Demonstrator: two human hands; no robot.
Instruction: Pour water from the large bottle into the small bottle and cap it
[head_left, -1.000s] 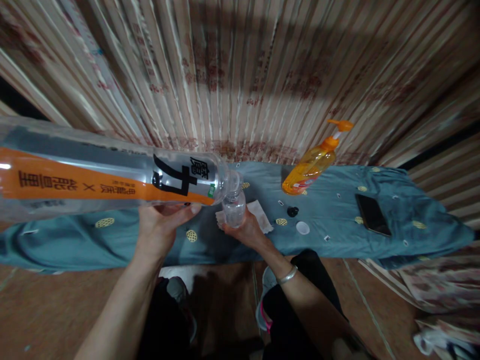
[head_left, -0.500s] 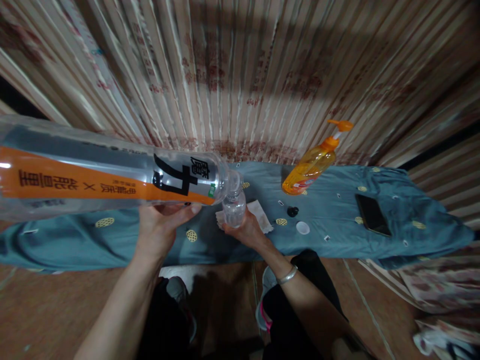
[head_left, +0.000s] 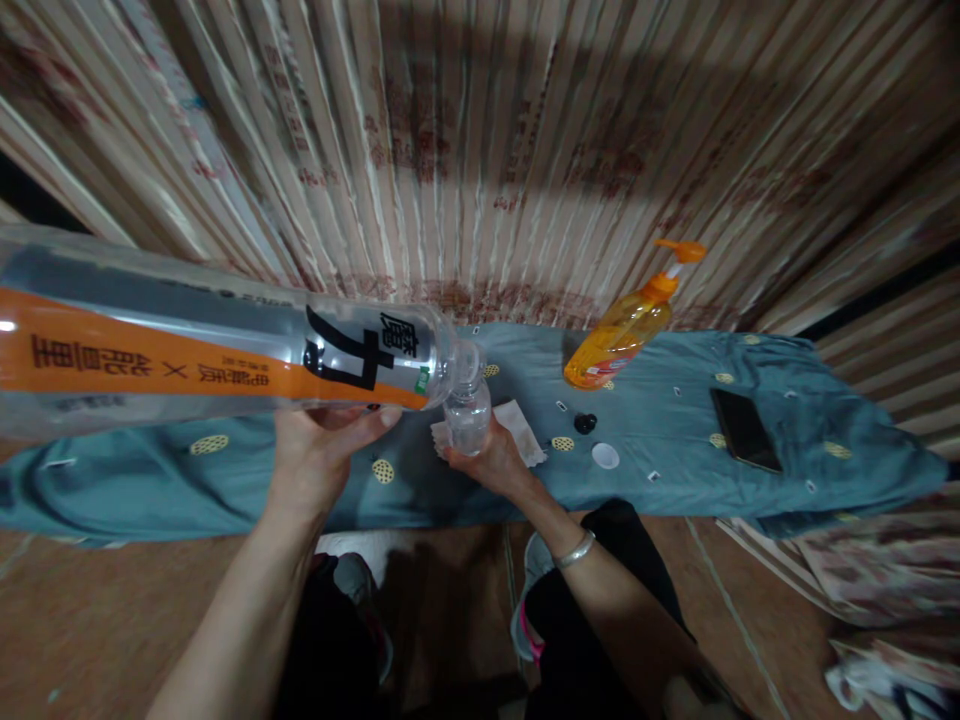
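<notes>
One cloth, one large bottle, one pump bottle.
One phone, one tissue, one small bottle, one white disc, one black piece. The left hand grips the tipped large bottle's near side, thumb toward the neck, which meets the small bottle's top; the right hand, apart, wraps the small bottle over the tissue, forearm slanting in from lower right.

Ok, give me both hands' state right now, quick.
Left hand: holding the large bottle, tipped over.
Right hand: holding the small clear bottle at the large bottle's mouth.
</notes>
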